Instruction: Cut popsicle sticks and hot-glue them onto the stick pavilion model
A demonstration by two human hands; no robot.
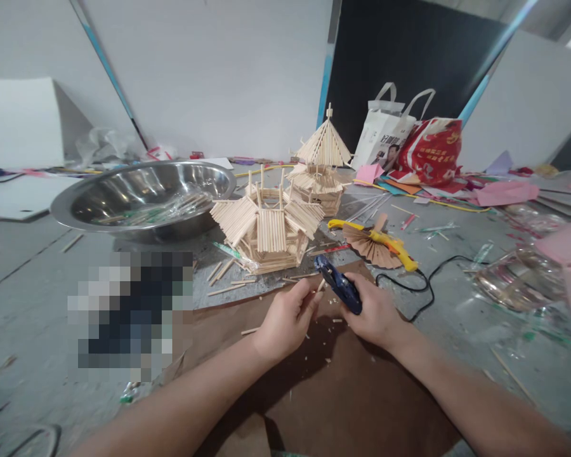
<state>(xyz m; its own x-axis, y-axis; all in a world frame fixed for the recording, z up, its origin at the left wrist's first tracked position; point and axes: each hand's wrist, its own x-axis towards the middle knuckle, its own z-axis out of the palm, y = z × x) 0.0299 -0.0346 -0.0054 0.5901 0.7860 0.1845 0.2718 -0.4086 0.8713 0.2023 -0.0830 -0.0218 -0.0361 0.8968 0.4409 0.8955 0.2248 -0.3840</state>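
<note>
My left hand [285,317] pinches a thin wooden stick [320,287] over a brown cardboard sheet [342,393]. My right hand [374,314] is closed round blue-handled cutters [339,284], whose jaws sit at the stick's end. Just beyond both hands stands a low stick model house [266,231] with slatted roof panels. Behind it rises a taller stick pagoda [320,168] with a pointed roof.
A large steel bowl [143,197] holding sticks in plastic sits at the left. A yellow glue gun [385,244] with a black cord lies on a paper fan at the right. Bags [409,149], coloured paper and plastic wrappers crowd the far right. Loose sticks litter the table.
</note>
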